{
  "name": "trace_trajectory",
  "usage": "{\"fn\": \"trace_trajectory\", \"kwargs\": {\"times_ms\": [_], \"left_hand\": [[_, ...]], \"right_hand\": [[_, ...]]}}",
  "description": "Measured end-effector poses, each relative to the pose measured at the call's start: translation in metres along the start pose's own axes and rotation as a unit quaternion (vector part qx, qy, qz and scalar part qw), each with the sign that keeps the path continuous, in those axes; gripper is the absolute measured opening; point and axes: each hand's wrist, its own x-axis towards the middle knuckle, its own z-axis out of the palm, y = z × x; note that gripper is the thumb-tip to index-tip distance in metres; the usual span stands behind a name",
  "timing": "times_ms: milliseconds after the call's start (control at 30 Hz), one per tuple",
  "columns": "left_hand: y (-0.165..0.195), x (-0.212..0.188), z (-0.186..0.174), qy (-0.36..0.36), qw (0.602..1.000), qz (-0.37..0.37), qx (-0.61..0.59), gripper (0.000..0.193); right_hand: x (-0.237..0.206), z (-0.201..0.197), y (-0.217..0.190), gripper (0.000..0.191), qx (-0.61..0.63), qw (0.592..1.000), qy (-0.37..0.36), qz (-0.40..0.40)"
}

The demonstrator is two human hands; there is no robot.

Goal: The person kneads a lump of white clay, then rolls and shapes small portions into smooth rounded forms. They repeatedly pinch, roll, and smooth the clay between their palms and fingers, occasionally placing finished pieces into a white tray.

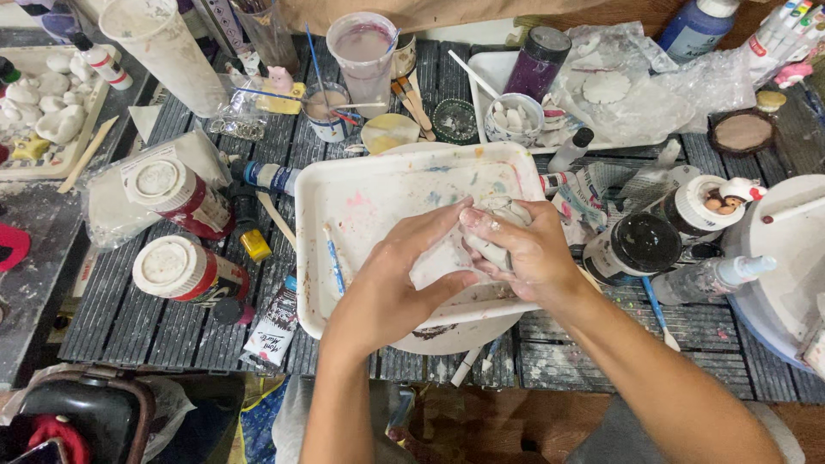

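Both hands grip one small white figure (494, 245) over the white tray (344, 185) near the table's front edge — left hand (404, 275) wiping with a pale cloth (434, 266), right hand (524, 249) clenched round it — so a slip could chip it or knock the blue brush (333, 262).

Both hands are working over a white tray (344, 198): the left hand (400, 275) is pressing a white cloth (438, 266) against a small white piece (494, 249) the right hand (528, 249) is gripping.
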Motion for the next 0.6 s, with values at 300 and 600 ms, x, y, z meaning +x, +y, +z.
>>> {"fn": "trace_trajectory", "kwargs": {"times_ms": [300, 600], "left_hand": [[0.004, 0.007, 0.004, -0.009, 0.995, -0.063, -0.071, 0.062], [-0.006, 0.013, 0.029, 0.088, 0.960, -0.052, -0.262, 0.058]], "right_hand": [[-0.005, 0.006, 0.003, 0.017, -0.020, 0.996, -0.001, -0.085], [-0.007, 0.004, 0.002, 0.037, -0.209, 0.955, -0.028, -0.210]]}}
